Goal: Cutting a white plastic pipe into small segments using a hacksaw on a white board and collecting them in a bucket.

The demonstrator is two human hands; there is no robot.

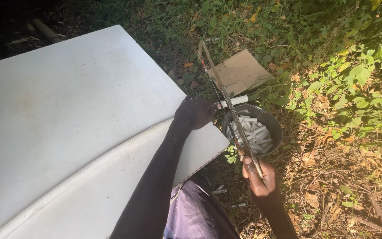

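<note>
My left hand (194, 112) grips a thin white pipe (236, 100) at the corner of a big white board (67, 115), with the pipe's end sticking out to the right over a bowl. My right hand (259, 175) is closed around the handle of a hacksaw (221, 86). Its frame and blade run up and to the left across the pipe, just right of my left hand. Below the pipe's end stands a dark round bowl (274, 121) holding several short white pipe pieces (254, 133).
A flattened piece of brown cardboard (240, 71) lies on the ground behind the bowl. Green plants and dry leaves cover the ground to the right. A few cut pipe pieces (219, 191) lie by my purple-clad knee (195, 212).
</note>
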